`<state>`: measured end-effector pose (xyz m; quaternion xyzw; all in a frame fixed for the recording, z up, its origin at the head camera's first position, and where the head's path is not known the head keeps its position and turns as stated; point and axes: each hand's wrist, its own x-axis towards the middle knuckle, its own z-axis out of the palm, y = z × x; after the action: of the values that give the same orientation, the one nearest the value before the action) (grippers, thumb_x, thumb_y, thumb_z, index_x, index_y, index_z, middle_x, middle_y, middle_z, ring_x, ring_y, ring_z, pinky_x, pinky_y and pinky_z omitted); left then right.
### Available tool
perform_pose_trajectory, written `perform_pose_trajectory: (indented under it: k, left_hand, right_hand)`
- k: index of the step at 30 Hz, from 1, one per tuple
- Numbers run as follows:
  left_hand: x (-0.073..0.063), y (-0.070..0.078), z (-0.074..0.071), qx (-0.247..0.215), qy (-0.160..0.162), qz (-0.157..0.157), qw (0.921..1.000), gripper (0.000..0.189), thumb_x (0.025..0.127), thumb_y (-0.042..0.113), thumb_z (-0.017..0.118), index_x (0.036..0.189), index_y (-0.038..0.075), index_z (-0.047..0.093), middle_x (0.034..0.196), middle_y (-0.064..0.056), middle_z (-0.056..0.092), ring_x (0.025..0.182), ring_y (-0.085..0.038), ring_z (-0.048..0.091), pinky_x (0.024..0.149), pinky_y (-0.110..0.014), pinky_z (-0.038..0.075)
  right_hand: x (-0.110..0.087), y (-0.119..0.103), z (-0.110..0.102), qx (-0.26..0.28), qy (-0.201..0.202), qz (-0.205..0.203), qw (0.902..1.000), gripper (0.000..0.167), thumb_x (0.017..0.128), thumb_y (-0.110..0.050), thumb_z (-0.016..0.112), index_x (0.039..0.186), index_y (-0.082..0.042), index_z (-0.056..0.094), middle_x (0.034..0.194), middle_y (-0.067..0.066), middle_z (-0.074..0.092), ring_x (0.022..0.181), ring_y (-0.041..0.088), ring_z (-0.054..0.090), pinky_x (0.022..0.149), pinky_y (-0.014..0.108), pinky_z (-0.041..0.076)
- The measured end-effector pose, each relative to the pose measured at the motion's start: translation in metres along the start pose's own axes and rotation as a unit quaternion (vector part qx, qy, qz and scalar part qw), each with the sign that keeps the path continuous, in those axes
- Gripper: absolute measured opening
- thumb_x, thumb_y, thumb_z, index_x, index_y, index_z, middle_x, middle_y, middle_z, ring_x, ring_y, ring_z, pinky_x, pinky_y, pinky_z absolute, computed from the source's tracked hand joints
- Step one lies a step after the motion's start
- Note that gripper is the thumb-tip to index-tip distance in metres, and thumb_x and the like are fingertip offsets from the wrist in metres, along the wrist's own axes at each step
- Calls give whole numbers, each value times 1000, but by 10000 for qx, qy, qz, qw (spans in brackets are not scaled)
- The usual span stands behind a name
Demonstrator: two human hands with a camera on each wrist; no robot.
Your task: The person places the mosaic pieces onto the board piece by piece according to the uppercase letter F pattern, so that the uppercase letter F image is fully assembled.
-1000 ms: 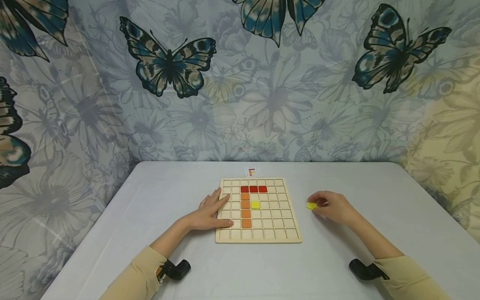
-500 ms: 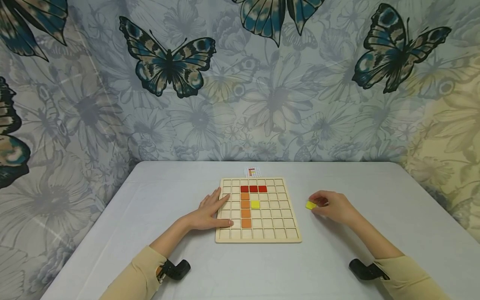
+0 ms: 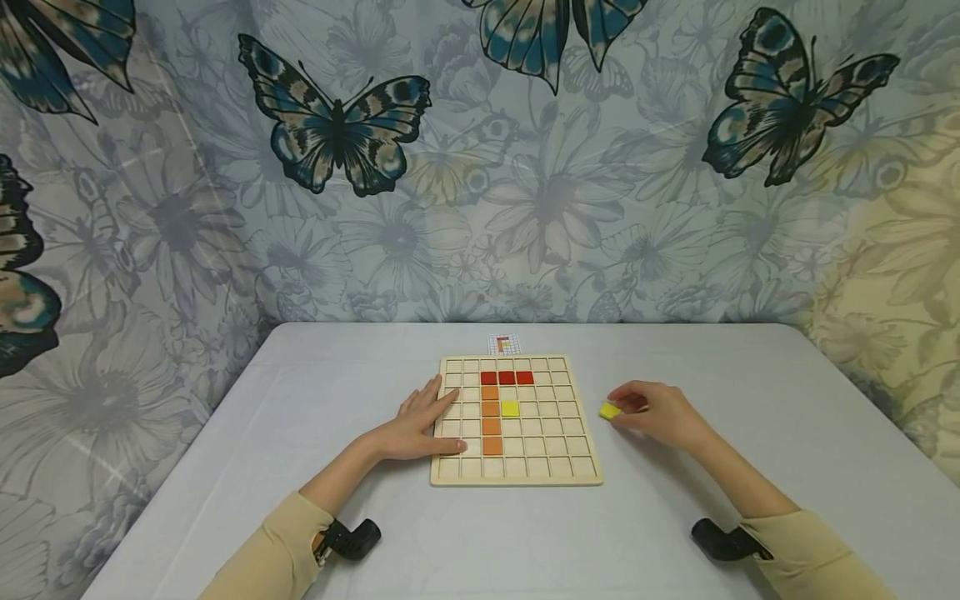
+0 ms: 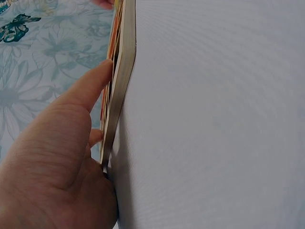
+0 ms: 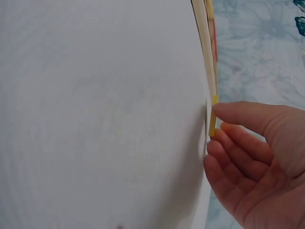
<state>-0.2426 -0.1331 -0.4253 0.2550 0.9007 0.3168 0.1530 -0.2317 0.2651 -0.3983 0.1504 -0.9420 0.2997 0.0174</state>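
Note:
A pale wooden grid board (image 3: 551,448) lies on the table in the head view. Its cells hold three red tiles (image 3: 507,378), a column of several orange tiles (image 3: 491,427) and one yellow tile (image 3: 510,409). My left hand (image 3: 408,429) rests on the board's left edge, fingers spread and thumb on the lower left cells. Just right of the board, my right hand (image 3: 660,410) pinches another yellow tile (image 3: 609,411) between thumb and fingers. In the right wrist view that yellow tile (image 5: 214,117) shows edge-on at the thumb tip.
Behind the board lies a small printed grid card (image 3: 504,344) with a coloured pattern. A white cloth covers the table (image 3: 360,358). A butterfly-patterned backdrop (image 3: 525,250) rises at its far edge. Each wrist carries a black camera mount (image 3: 356,540).
My right hand has moved slightly left, toward the board, with the yellow tile pinched in it. The left hand and the tiles on the board have stayed in place.

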Motion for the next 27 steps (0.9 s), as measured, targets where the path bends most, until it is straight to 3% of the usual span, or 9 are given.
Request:
perform_pose_trajectory:
  k: [27]
  left_hand:
    - [0, 1, 0, 24, 5, -39, 10000, 92, 87, 53, 67, 157, 15, 20, 162, -14, -11, 147, -30, -13, 116, -52, -6]
  right_hand:
    - [25, -41, 31, 696, -422, -325, 9962, 24, 79, -9, 80, 100, -6, 69, 85, 0, 62, 81, 16, 57, 70, 27, 50]
